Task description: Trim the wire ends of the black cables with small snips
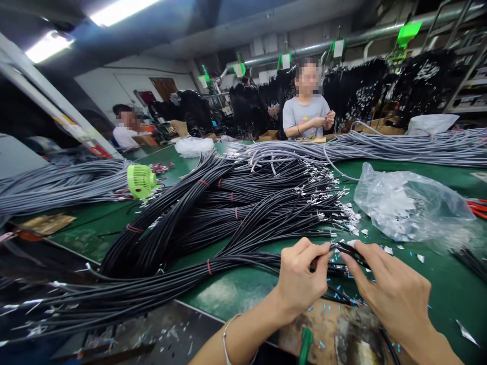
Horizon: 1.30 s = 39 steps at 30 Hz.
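Observation:
My left hand (304, 274) is closed, its thumb and forefinger pinched round the end of a black cable. Close beside it, my right hand (388, 284) is closed on a dark, slim object (352, 249) whose kind I cannot make out. The fingertips of both hands nearly meet there. A bundle of black cables (182, 278), tied with a red band, runs from the lower left towards my left hand. Behind it lies a large heap of tied black cables (198, 223), their white-tipped ends pointing right.
A clear plastic bag (411, 203) with white scraps lies at right. Grey cables (297, 152) stretch across the back, and a green fan (140, 181) stands at left. Below my hands is a stained board (300, 329) with a green-handled item (305, 344). A co-worker (306, 109) sits opposite.

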Tool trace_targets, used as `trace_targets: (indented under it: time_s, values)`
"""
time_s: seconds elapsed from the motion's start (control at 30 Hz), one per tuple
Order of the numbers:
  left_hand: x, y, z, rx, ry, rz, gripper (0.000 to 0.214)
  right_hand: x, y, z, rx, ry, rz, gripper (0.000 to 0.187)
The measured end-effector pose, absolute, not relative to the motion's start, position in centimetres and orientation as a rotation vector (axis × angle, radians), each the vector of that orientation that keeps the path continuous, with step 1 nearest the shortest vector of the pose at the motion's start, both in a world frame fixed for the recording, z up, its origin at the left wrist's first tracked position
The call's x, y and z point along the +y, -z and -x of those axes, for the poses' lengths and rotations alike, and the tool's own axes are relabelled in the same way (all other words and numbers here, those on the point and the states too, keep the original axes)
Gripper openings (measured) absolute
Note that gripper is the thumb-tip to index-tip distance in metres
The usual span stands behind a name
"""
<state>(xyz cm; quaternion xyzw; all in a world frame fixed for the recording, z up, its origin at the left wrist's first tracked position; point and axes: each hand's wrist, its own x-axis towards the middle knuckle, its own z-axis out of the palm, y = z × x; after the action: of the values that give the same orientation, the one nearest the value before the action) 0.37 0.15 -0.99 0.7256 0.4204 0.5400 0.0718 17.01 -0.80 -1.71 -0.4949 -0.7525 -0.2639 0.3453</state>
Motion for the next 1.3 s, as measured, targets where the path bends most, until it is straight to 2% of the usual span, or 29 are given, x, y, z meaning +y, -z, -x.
trace_targets:
  time_s: [0.13,0.27,0.47,0.9,1.0,1.1,1.2,1.3]
  values:
    - [0.1,0.7,-0.3,1.268,-1.525,-2.079,0.012,-0.9,1.8,-17.1,-1.963,0.596,1.254,0.016]
    - [0.1,0.0,-0.2,1.276,-1.409,-1.966,0.028,-0.6,1.7,-17.0,-1.808,0.155,1.316,0.018]
    - [0.0,0.0,-0.5,1.28,-1.597,-1.895,0.009,-0.4,1.8,-16.7,-1.727,-0.332,1.339,0.022]
    - [0.1,0.9,-1.1,1.25,-1.811,-1.894,0.005,-0.8,1.7,-16.3,-1.713,-0.39,1.313,0.021]
    - [0.3,0.9,-0.9,1.248,-1.734,-1.885,0.006,-0.9,1.8,-16.3,-1.688,-0.339,1.316,0.022]
    - [0.8,0.6,-0.3,1.194,-1.491,-1.783,0.009,-0.8,1.8,-16.3,-1.676,-0.302,1.332,0.021]
    - [1.1,0.2,0.3,1.089,-1.277,-1.617,0.014,-0.7,1.5,-16.4,-1.652,-0.423,1.362,0.023]
    - [0.9,0.1,0.3,1.099,-1.412,-1.683,0.009,-0.4,1.3,-16.5,-1.526,-0.671,1.384,0.029]
